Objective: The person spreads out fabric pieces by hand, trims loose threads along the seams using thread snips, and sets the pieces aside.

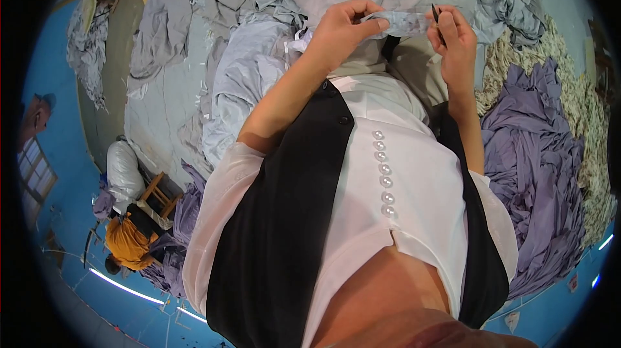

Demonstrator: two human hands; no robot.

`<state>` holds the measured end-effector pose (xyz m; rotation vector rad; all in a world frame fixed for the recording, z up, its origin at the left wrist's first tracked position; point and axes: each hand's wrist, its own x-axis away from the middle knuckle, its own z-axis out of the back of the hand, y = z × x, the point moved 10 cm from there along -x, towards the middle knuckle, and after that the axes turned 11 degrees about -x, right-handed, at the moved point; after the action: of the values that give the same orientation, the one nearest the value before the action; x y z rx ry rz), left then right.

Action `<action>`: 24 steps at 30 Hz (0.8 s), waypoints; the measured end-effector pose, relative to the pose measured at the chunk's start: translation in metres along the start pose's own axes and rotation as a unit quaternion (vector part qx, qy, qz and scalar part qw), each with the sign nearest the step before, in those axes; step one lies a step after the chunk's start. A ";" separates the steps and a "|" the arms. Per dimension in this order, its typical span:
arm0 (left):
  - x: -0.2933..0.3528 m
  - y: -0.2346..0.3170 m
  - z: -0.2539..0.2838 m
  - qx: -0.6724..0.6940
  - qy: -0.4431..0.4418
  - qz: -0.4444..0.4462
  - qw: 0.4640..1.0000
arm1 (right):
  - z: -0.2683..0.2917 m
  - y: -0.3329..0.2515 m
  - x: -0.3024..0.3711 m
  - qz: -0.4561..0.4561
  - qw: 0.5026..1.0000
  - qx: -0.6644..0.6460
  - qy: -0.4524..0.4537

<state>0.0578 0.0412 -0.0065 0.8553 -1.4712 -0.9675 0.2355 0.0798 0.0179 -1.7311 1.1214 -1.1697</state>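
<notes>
Both forearms are bare and reach forward, the elbows bent. The left forearm point(281, 101) slants inward; the left hand point(343, 30) shows its back, thumb stretched toward the right hand point(455, 33) and pinched against bent fingers. The right forearm point(467, 129) runs straighter, with the right hand's fingers curled in and its thumb pressing close. The hands are near each other, not touching.

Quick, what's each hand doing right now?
Left hand: closed, pinching pale cloth.
Right hand: closed around a small dark pointed tool; any grip on the cloth is unclear.
</notes>
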 end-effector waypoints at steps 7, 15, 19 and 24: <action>0.041 0.077 -0.014 -0.339 0.127 -0.423 0.831 | -0.019 0.028 -0.001 -0.093 0.993 -0.075 0.008; 0.053 0.074 -0.013 -0.378 0.153 -0.449 0.795 | -0.029 0.020 0.004 -0.103 0.994 -0.037 0.015; 0.050 0.074 -0.016 -0.374 0.139 -0.434 0.808 | -0.023 0.015 0.002 -0.024 0.999 -0.017 0.015; 0.020 0.012 0.015 0.005 0.127 -0.123 0.984 | -0.026 0.013 0.002 -0.039 0.998 -0.033 0.019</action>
<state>0.0410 0.0298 0.0119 1.1444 -1.1707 -0.9905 0.2084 0.0704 0.0144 -1.8248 1.1358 -1.2311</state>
